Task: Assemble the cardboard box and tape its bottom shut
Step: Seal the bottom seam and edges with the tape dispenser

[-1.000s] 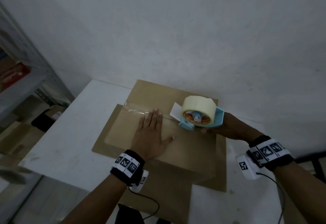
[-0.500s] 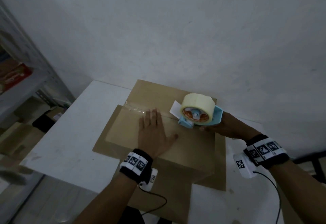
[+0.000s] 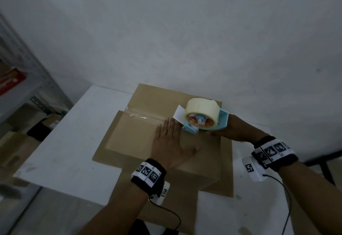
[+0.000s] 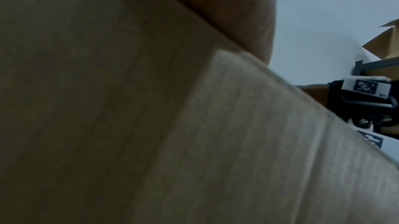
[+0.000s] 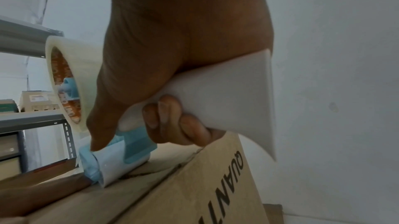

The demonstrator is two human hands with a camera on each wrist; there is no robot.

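A brown cardboard box (image 3: 133,138) stands upside down on the white table (image 3: 74,138), its bottom flaps folded shut. A strip of clear tape (image 3: 140,115) runs along the left part of the centre seam. My left hand (image 3: 171,146) lies flat on the near flap, fingers straight, just left of the dispenser. My right hand (image 3: 233,129) grips the white handle (image 5: 226,91) of the blue tape dispenser (image 3: 201,118), whose roller (image 5: 101,168) presses on the seam. The roll of clear tape (image 5: 64,81) sits on top. In the left wrist view only cardboard (image 4: 237,142) and my palm show.
The box's open lower flaps (image 3: 227,170) spread over the table and past its near edge. A grey metal shelf (image 3: 22,86) with boxes stands at the left. A white wall (image 3: 185,31) is close behind the table. A dark frame (image 3: 323,162) shows at the right.
The dispenser has moved slightly right along the seam, laying more tape. My left hand has slid right after it, staying flat on the flap.
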